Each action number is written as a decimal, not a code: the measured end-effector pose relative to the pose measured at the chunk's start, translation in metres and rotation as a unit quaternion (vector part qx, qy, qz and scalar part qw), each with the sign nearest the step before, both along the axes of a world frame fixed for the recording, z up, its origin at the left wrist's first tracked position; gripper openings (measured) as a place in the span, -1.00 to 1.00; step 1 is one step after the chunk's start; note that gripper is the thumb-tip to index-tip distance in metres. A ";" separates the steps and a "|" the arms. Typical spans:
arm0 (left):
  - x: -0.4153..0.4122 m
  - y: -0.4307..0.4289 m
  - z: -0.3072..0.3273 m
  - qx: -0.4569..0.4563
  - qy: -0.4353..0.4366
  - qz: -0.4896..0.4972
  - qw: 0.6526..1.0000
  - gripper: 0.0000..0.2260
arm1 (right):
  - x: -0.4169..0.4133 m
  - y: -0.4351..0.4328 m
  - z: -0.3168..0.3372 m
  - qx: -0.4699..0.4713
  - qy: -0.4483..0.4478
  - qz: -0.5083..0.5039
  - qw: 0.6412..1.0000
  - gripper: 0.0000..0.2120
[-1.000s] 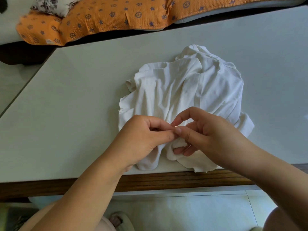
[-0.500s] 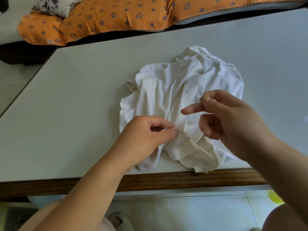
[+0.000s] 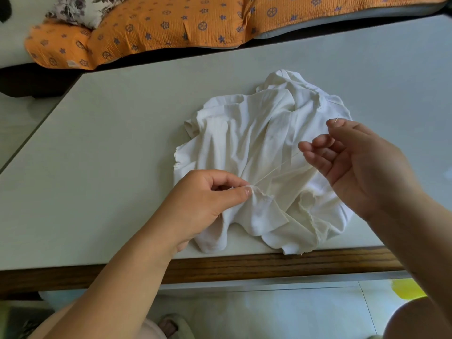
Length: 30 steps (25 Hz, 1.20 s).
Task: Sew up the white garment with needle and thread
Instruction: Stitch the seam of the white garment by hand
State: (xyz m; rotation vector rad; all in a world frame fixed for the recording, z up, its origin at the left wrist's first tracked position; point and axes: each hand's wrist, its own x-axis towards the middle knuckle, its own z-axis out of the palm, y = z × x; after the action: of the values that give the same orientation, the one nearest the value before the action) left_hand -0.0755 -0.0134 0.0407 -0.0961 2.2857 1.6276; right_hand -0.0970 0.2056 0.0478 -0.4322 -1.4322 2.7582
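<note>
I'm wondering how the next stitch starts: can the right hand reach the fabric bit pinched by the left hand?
Probably yes. The right hand holds the needle above the garment, and only taut thread lies between it and the pinching left hand.

No writing is legible anywhere; the small white tag (image 3: 71, 63) on the far-left orange star-patterned cushion (image 3: 151, 28) is too blurred to read.

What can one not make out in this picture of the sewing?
Head view only:
The stitch spot on the white garment: covered by the left hand pinching it.
The needle: only a thin tip shows above the right hand; its eye is hidden.
The thread: pale on white, too faint near the right hand.
A yellow thing on the floor: cut by the right forearm.
</note>
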 end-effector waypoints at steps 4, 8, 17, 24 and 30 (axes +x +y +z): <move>-0.001 -0.002 0.001 -0.003 0.002 -0.003 1.000 -0.96 | 0.001 0.001 0.001 0.018 -0.004 -0.004 1.000 -0.87; -0.001 -0.001 0.000 -0.002 0.007 -0.001 1.000 -0.94 | 0.015 -0.008 0.011 0.178 -0.030 0.193 0.964 -0.94; -0.003 0.001 -0.002 -0.056 0.035 -0.012 0.998 -0.97 | 0.017 -0.017 0.007 0.470 -0.019 0.143 0.871 -0.89; -0.005 0.006 -0.007 -0.052 0.043 0.001 0.998 -0.94 | 0.027 -0.020 -0.002 0.527 0.103 0.114 0.836 -0.86; -0.008 0.006 -0.009 0.003 0.016 0.017 1.000 -0.94 | 0.029 -0.028 -0.010 0.427 0.044 0.286 0.857 -0.91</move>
State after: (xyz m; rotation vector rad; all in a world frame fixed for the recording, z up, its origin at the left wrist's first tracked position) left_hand -0.0832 -0.0074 0.0321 -0.1089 2.3143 1.6644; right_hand -0.0679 0.1780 0.0381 0.1848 -2.8486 1.9978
